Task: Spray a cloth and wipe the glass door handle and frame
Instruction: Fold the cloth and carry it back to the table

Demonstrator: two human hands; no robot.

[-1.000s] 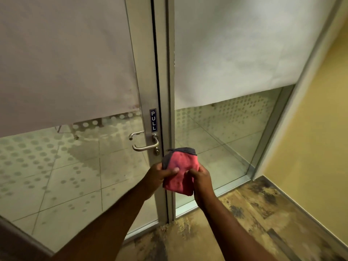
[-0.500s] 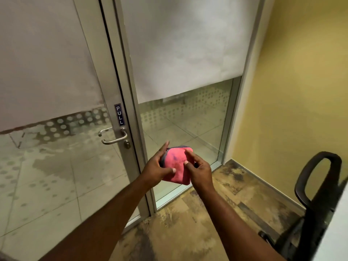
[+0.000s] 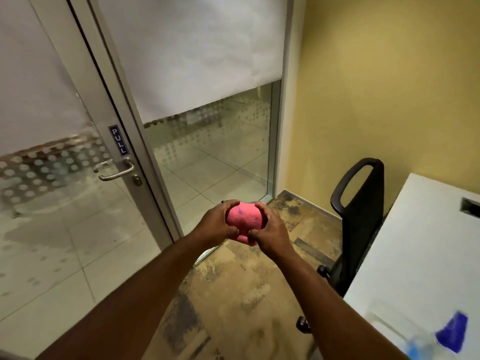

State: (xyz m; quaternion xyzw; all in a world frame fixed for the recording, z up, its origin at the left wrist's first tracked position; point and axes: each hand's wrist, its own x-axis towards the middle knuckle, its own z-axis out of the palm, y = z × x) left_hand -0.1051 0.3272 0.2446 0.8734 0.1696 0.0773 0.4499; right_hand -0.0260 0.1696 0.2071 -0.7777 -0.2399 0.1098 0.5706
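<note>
A pink cloth (image 3: 244, 219) with a dark edge is bunched up between both hands in front of me. My left hand (image 3: 217, 222) grips its left side and my right hand (image 3: 270, 231) grips its right side and bottom. The glass door stands to the left, with a silver lever handle (image 3: 117, 172), a keyhole below it and a PULL label (image 3: 118, 140) on the grey metal frame (image 3: 135, 126). Both hands are well to the right of the handle, apart from it. A spray bottle with a blue top (image 3: 451, 335) stands blurred at the bottom right on the white table.
A black office chair (image 3: 361, 216) stands to the right, against the white table (image 3: 428, 255). A yellow wall (image 3: 389, 87) closes the right side. White blinds cover the upper glass panels. The floor below is patterned brown carpet (image 3: 241, 294).
The view has swung to the right, so the door handle now sits further left and the chair, table and spray bottle have come into sight. Both hands have squeezed the cloth into a tighter bundle.
</note>
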